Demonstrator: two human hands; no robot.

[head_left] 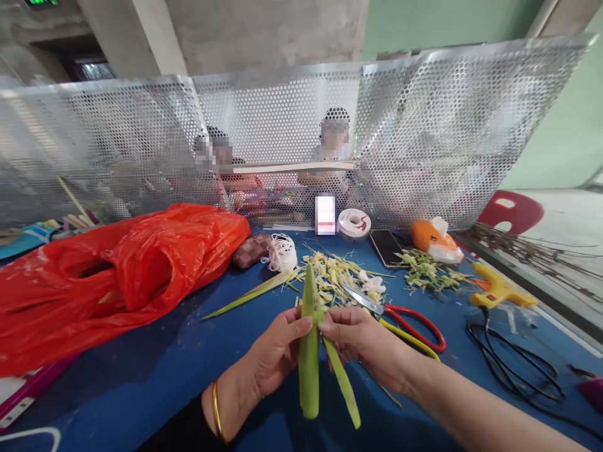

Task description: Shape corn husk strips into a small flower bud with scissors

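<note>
A long green leaf stalk [309, 370], perhaps a husk, stands nearly upright between my hands, its pointed tip away from me. My left hand [277, 342] pinches its left side, the thumb pressed on the front. On its right, a narrow green strip [346, 389] splits away and hangs down toward me. My right hand [360, 342] pinches this strip near its top, close to the stalk. Just beyond my hands lie pale green and yellow scraps [330, 273]. Scissors [409, 320] with red and yellow handles lie past my right hand, blades pointing away to the left.
A red plastic bag [188, 245] fills the left side of the blue table [155, 370]. Behind are white string [282, 252], a ribbon roll [355, 223], a phone [386, 248] and a tissue pack [436, 240]. A yellow glue gun [502, 289] with black cord lies right. Two people sit beyond a perforated metal screen [277, 125].
</note>
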